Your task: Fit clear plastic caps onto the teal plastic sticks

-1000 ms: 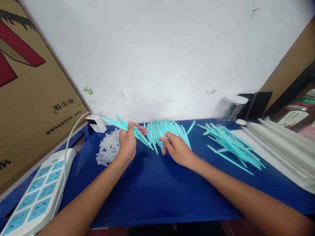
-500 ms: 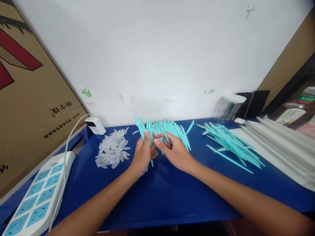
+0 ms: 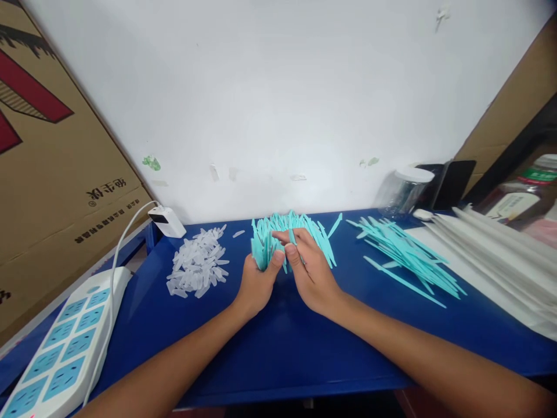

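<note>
In the head view my left hand (image 3: 257, 284) is closed around a bunch of slim teal eyebrow razors (image 3: 261, 251), its thumb laid over them. Close beside it, my right hand (image 3: 314, 273) has its fingers curled, and a teal piece, apparently a single razor (image 3: 292, 236), shows between them. Behind both hands spreads a pile of the same razors (image 3: 321, 237) on the blue table (image 3: 278, 354). Palms and fingers hide part of what is held.
To the left lies a heap of small translucent caps (image 3: 198, 264). Another pile of teal razors (image 3: 409, 255) is on the right, near white paper sleeves (image 3: 491, 261). A power strip (image 3: 65, 342), a white charger (image 3: 167, 222), a lidded jar (image 3: 407, 188) and a cardboard box (image 3: 73, 174) surround the area.
The bunch in my left hand has turned and dropped lower, no longer sticking up as high. My right hand has shifted slightly, its fingers still near the bunch.
</note>
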Demonstrator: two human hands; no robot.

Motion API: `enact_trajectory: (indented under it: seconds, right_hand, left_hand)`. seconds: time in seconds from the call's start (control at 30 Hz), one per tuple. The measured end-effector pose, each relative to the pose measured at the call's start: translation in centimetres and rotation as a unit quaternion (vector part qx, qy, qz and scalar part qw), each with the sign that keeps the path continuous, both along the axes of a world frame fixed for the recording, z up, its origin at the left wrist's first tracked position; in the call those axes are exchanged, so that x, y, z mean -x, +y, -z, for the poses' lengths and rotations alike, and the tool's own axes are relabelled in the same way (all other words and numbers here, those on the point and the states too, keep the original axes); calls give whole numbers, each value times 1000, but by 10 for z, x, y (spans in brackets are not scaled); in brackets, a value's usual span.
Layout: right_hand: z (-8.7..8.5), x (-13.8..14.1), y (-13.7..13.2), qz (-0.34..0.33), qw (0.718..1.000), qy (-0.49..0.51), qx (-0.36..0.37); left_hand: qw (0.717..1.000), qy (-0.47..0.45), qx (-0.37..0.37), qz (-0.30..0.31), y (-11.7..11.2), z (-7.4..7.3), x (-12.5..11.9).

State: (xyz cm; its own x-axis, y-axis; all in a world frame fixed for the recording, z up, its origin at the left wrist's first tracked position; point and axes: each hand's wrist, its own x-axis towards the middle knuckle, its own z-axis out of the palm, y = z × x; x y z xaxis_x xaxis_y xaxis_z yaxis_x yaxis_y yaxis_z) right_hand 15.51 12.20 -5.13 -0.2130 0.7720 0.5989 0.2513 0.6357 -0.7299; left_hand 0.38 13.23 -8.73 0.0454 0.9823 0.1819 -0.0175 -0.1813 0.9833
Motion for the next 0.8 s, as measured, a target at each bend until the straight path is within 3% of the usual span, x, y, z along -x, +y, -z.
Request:
enact_trajectory:
  seconds: [0.1,0.27,0.5,0.6,0.8]
  right_hand:
    - [7,3,3,-23,1000,1,20]
    - [18,9,6,-47,992,58,106]
    - [19,16,4,-66,983,87,147]
    - [20,16,5,-85,982,68,153]
    - [20,12,6,-118,976,36,177]
  left_hand:
    - [999,22,-45,9,2,4,0]
    - [998,44,-50,-10,0,0,-1]
    - [988,114,-97,-20,-1,-4,-3]
    - [991,112,-76,-16,0,-1,-2]
    - [995,42,21,83,-2,-4,-2]
